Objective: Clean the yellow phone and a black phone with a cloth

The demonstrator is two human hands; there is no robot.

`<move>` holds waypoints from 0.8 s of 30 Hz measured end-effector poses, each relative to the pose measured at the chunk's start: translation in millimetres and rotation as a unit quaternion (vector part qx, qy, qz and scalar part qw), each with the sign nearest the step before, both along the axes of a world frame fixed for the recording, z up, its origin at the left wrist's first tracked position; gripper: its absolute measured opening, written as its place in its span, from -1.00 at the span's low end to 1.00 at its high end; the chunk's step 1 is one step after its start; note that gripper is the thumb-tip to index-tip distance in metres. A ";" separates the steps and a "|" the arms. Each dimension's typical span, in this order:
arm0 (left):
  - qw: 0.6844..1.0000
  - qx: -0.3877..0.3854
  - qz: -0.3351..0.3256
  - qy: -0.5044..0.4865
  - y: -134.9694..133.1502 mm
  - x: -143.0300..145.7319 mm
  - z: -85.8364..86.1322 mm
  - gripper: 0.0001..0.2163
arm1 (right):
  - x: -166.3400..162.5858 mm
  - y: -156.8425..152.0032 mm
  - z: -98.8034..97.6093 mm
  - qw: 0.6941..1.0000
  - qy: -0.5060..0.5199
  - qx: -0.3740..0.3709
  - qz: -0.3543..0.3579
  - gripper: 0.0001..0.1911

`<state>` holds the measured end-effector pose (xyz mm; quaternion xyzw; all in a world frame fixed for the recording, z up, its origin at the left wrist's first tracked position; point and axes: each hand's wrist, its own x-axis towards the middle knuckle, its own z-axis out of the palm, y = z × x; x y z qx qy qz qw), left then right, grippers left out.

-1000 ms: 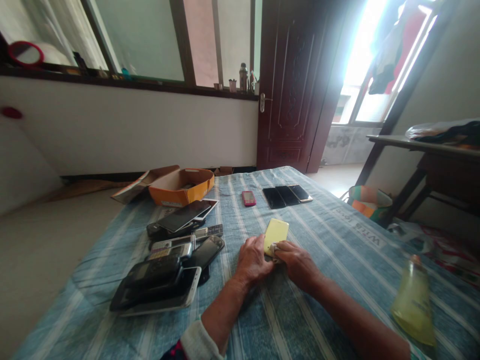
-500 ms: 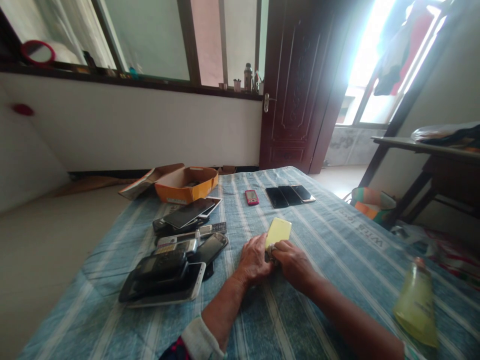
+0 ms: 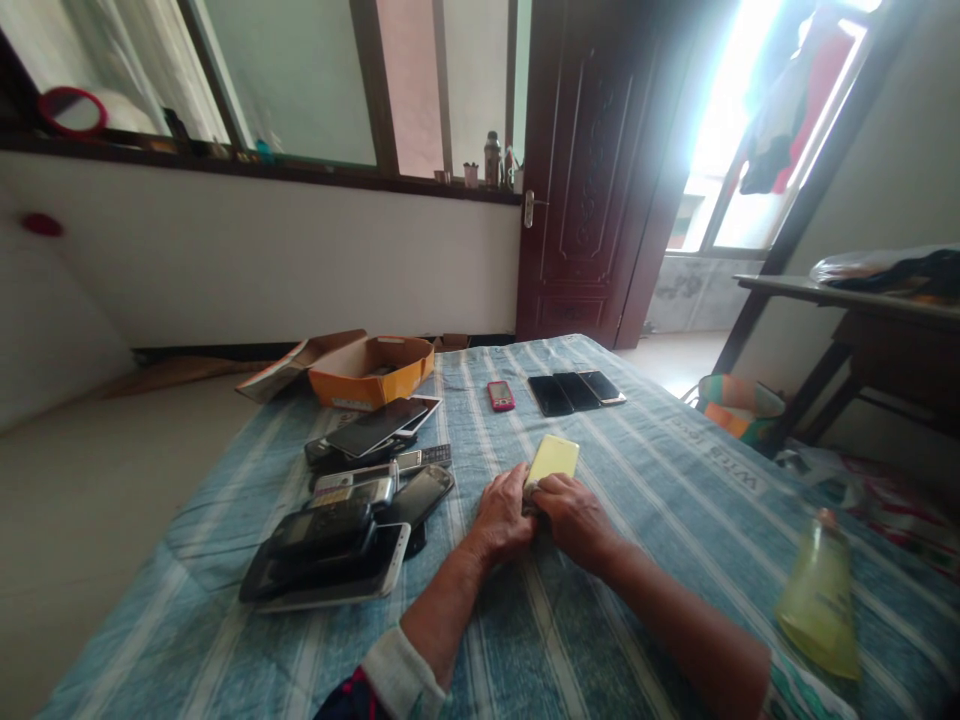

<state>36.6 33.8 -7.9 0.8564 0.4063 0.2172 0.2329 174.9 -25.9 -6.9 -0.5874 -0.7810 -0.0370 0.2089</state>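
A pale yellow phone (image 3: 553,457) lies on the blue striped cloth (image 3: 660,480) in the middle of the table. My left hand (image 3: 501,518) is curled against the phone's near left edge and grips it. My right hand (image 3: 574,516) is closed on the phone's near end, pinching a small grey wad against it; I cannot make out what the wad is. Both forearms reach in from the bottom edge.
A heap of several phones (image 3: 352,510) lies to the left. An orange cardboard box (image 3: 371,371) stands behind it. A small pink phone (image 3: 500,395) and three dark phones (image 3: 574,390) lie farther back. A yellow-green bottle (image 3: 819,598) stands at the right.
Both hands have crept slightly forward along the yellow phone, and my right hand covers more of its near end. The view shifted a little.
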 end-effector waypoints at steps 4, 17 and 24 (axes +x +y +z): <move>1.000 -0.012 -0.004 -0.024 1.3 -0.4 2.2 -0.39 | 5.6 -4.3 -2.2 1.000 0.002 0.008 -0.007 -0.80; 0.994 -0.050 -0.006 -0.101 6.6 -4.9 -2.5 -0.44 | -2.1 3.2 -2.9 1.000 -0.005 0.013 0.003 -0.83; 0.982 -0.080 0.012 -0.170 7.6 -6.7 -1.0 -0.46 | -13.9 12.4 1.9 1.000 -0.002 -0.015 -0.024 -0.79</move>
